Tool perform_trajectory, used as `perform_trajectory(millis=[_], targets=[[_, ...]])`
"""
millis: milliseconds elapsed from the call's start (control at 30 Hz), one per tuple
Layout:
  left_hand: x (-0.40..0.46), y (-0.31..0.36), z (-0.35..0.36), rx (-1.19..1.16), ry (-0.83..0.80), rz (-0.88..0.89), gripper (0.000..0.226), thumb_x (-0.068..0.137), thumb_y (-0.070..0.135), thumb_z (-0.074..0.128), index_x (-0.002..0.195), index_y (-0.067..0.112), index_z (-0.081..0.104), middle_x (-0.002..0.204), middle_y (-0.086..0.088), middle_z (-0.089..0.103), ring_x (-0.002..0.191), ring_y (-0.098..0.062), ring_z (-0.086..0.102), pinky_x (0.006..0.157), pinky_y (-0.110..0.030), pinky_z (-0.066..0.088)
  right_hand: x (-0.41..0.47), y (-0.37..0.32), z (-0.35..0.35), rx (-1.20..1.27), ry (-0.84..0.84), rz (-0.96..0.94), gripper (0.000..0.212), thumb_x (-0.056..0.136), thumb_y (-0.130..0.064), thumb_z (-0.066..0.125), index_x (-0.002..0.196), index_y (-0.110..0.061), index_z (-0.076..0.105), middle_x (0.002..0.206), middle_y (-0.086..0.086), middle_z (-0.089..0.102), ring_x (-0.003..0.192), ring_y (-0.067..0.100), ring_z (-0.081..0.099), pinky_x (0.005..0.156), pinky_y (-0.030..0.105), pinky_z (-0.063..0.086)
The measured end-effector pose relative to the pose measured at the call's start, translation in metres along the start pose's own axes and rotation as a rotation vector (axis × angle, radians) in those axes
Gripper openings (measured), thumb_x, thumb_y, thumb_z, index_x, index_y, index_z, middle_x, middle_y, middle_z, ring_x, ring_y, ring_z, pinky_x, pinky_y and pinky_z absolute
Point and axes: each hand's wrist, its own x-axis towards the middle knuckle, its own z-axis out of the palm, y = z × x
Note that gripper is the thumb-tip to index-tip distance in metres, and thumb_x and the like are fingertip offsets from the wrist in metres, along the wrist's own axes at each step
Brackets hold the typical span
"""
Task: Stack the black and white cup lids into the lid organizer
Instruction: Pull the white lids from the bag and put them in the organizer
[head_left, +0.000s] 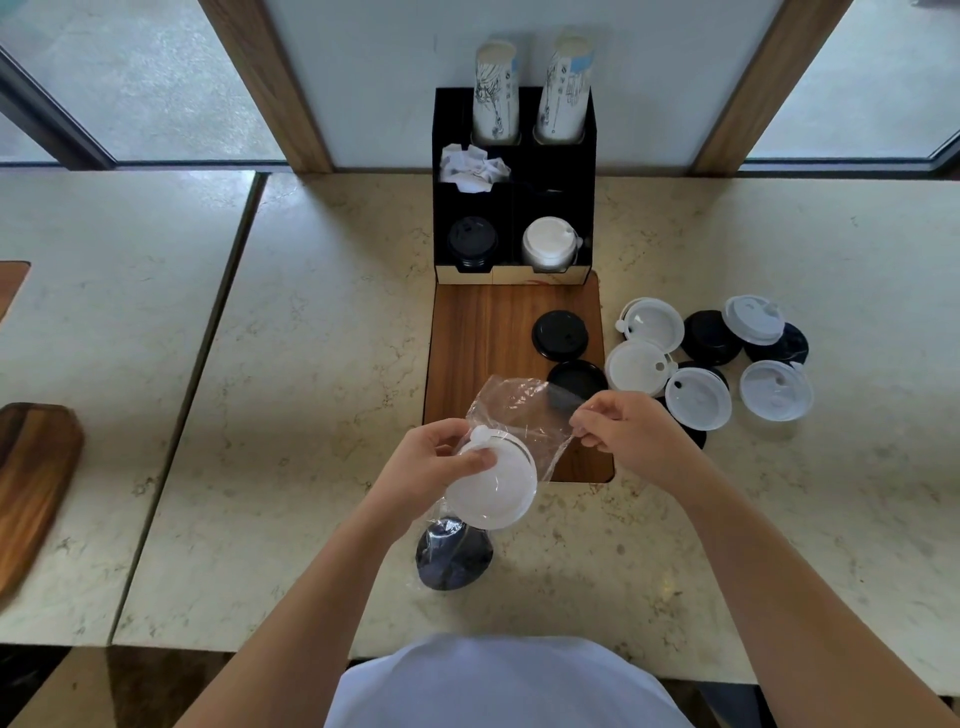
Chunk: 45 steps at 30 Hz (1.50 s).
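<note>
A: What do I see of the lids now?

B: On my screen the left hand (436, 462) holds a white lid (491, 486) through a clear plastic bag (514, 410), fingers curled over the lid's rim. The right hand (623, 431) pinches the open edge of the bag. The lid is round, matte white, with a small tab at its upper rim. A black lid (454, 556) hangs lower in the same bag, above the worktop (311, 364) near its front edge.

A: And the lid organizer (514, 187)?

B: It stands at the back edge of the worktop. Its front left compartment holds a black stack (471, 243), the front right a white stack (549, 244). Two black lids (560, 334) lie on the wooden board (483, 353) before it, at its right edge. A loose pile of lids (711, 358), black and white mixed, lies on the worktop right of the board.

A: What is unclear?

B: The bag blurs the lower black lid, so I cannot tell its details. In the pile, white lids cover several black ones; how many, I cannot count. The right hand hides one black lid partly.
</note>
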Motion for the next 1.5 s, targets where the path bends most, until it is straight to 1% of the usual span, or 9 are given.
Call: perform_trajectory(millis=[133, 233, 367, 467, 600, 900, 1100, 1200, 1500], targets=[[0.000, 0.001, 0.001, -0.017, -0.004, 0.016, 0.021, 0.082, 0.027, 0.085, 0.101, 0.032, 0.077, 0.105, -0.001, 0.077, 0.099, -0.028, 0.072, 0.078, -0.033, 0.059, -0.013, -0.013, 0.003, -0.285, 0.468, -0.387, 0.017, 0.091, -0.017, 0.074, 0.105, -0.016, 0.064, 0.092, -0.009, 0.059, 0.073, 0.001, 0.056, 0.066, 0.008, 0.043], [0.000, 0.000, 0.002, 0.000, -0.007, 0.014, 0.025, 0.078, 0.030, 0.086, 0.102, 0.033, 0.076, 0.105, 0.000, 0.078, 0.097, -0.026, 0.074, 0.080, -0.038, 0.063, -0.024, -0.032, 0.011, -0.364, 0.384, -0.732, 0.009, 0.093, -0.009, 0.069, 0.101, -0.012, 0.069, 0.091, -0.007, 0.065, 0.072, 0.002, 0.057, 0.068, 0.013, 0.052], [0.001, 0.000, 0.004, 0.002, -0.012, 0.009, 0.025, 0.083, 0.025, 0.086, 0.101, 0.039, 0.075, 0.103, 0.007, 0.079, 0.093, -0.018, 0.074, 0.076, -0.032, 0.063, -0.015, -0.047, 0.020, -0.397, -0.047, -0.416, 0.024, 0.100, -0.026, 0.064, 0.121, -0.020, 0.072, 0.107, -0.006, 0.076, 0.091, 0.008, 0.070, 0.084, 0.030, 0.059], [0.001, 0.002, 0.006, 0.009, -0.021, 0.011, 0.028, 0.081, 0.028, 0.085, 0.103, 0.042, 0.075, 0.103, 0.011, 0.078, 0.093, -0.015, 0.074, 0.079, -0.033, 0.062, 0.000, -0.046, 0.021, -0.386, -0.197, -0.268, 0.030, 0.099, -0.033, 0.067, 0.125, -0.020, 0.071, 0.113, -0.006, 0.074, 0.100, 0.008, 0.068, 0.091, 0.028, 0.056], [0.003, 0.002, 0.005, -0.001, -0.014, 0.004, 0.028, 0.085, 0.022, 0.083, 0.109, 0.035, 0.075, 0.105, 0.009, 0.077, 0.099, -0.023, 0.073, 0.089, -0.043, 0.061, 0.013, -0.043, 0.024, -0.309, -0.347, -0.186, 0.031, 0.096, -0.039, 0.069, 0.122, -0.025, 0.073, 0.112, -0.011, 0.072, 0.100, 0.003, 0.067, 0.082, 0.016, 0.051], [0.008, 0.004, 0.003, -0.018, -0.032, -0.008, 0.029, 0.087, 0.018, 0.082, 0.112, 0.030, 0.074, 0.107, 0.008, 0.078, 0.096, -0.015, 0.074, 0.081, -0.032, 0.059, 0.021, -0.034, 0.018, -0.095, -0.354, -0.100, 0.016, 0.100, -0.014, 0.065, 0.114, -0.021, 0.073, 0.073, 0.001, 0.078, 0.063, 0.012, 0.076, 0.058, 0.017, 0.058], [0.009, 0.006, 0.004, 0.001, -0.028, -0.011, 0.030, 0.087, 0.020, 0.082, 0.114, 0.029, 0.073, 0.109, 0.007, 0.078, 0.102, -0.023, 0.073, 0.090, -0.043, 0.060, 0.025, -0.038, 0.015, -0.060, -0.460, -0.037, 0.023, 0.094, -0.022, 0.075, 0.117, -0.022, 0.073, 0.095, 0.001, 0.080, 0.077, 0.014, 0.079, 0.063, 0.020, 0.061], [0.010, 0.007, 0.005, 0.012, -0.038, -0.016, 0.032, 0.086, 0.020, 0.083, 0.116, 0.027, 0.072, 0.113, 0.004, 0.077, 0.104, -0.025, 0.073, 0.093, -0.046, 0.060, 0.024, -0.037, 0.015, 0.019, -0.546, 0.021, 0.016, 0.093, -0.018, 0.076, 0.109, -0.023, 0.075, 0.097, 0.000, 0.080, 0.082, 0.017, 0.079, 0.064, 0.023, 0.062], [0.010, 0.007, 0.005, 0.039, -0.042, -0.015, 0.034, 0.085, 0.020, 0.085, 0.116, 0.025, 0.072, 0.112, 0.001, 0.077, 0.101, -0.025, 0.073, 0.094, -0.051, 0.061, 0.022, -0.033, 0.008, 0.075, -0.663, 0.047, 0.031, 0.093, -0.018, 0.075, 0.124, -0.018, 0.071, 0.108, -0.001, 0.080, 0.095, 0.018, 0.078, 0.079, 0.027, 0.063]])
